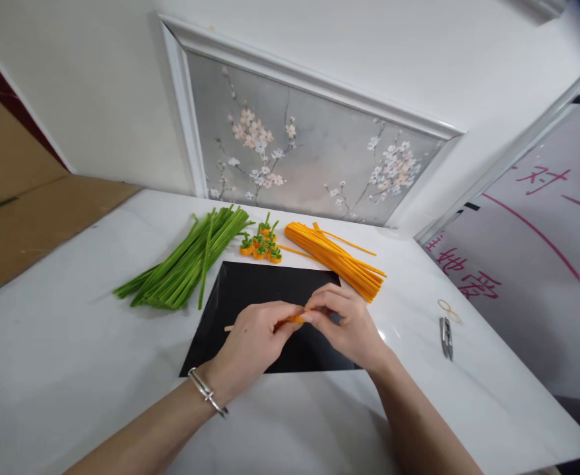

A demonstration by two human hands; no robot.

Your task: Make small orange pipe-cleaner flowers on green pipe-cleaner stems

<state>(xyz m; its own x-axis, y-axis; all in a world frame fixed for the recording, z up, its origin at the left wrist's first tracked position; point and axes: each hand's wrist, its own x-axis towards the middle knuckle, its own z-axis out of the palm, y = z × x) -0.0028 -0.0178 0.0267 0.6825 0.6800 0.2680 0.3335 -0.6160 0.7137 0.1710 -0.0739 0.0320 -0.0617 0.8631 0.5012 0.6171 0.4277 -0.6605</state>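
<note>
Over a black mat [235,284] both hands meet, fingertips nearly touching. My left hand [257,333] is closed round an orange pipe cleaner [295,318], and a pale thin stick [228,328] pokes out behind its knuckles. My right hand [346,323] pinches the same pipe cleaner between thumb and fingers. Most of the pipe cleaner and the stick is hidden by the fingers. Behind the mat lie several small orange and green pipe-cleaner pieces [261,245] in a cluster. To their right is a bundle of orange pipe cleaners [339,257].
A pile of green pipe cleaners [185,270] lies at the left on the white table [121,369]. Small metal thread snips [446,338] and thin yellowish rings [449,310] lie at the right. A whiteboard [532,264] with red writing stands along the right side.
</note>
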